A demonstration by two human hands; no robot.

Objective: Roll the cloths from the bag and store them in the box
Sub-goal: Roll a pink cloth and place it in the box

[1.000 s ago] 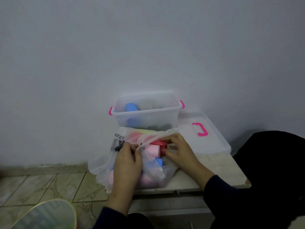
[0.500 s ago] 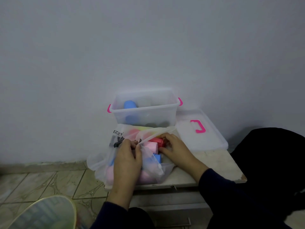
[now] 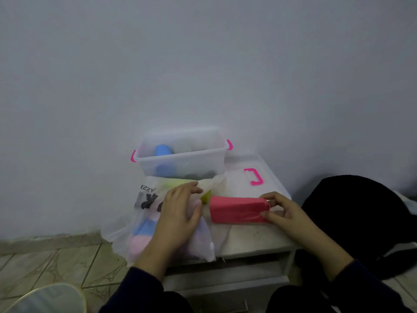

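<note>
I see a soft red cloth (image 3: 239, 209), folded into a long flat block with smooth sides. It lies on the small white table (image 3: 252, 238), just outside the mouth of the bag. My right hand (image 3: 285, 214) pinches its right end, fingers on top and thumb at the near edge.

My left hand (image 3: 180, 213) lies on the bag (image 3: 126, 231). Its fingers curl over the thin top edge of the bag's mouth, so it grips the plastic there. The bag is thin, see-through and crinkly, with black letters and a dark picture printed on it. Inside it I can see soft lumps: a blue cloth (image 3: 142, 225), a pink cloth (image 3: 138, 243) and a yellow-green cloth (image 3: 205, 196) peeking out at the opening. The bag hangs a little over the left edge of the table.

Behind the bag stands the box (image 3: 180, 160). It is clear hard plastic with bright pink clips on its sides. A rolled blue cloth (image 3: 164, 159) stands in it, and something dark lies at the bottom, too blurry to tell.

The clear lid (image 3: 241, 179) with a pink handle lies flat to the right of the box.
</note>
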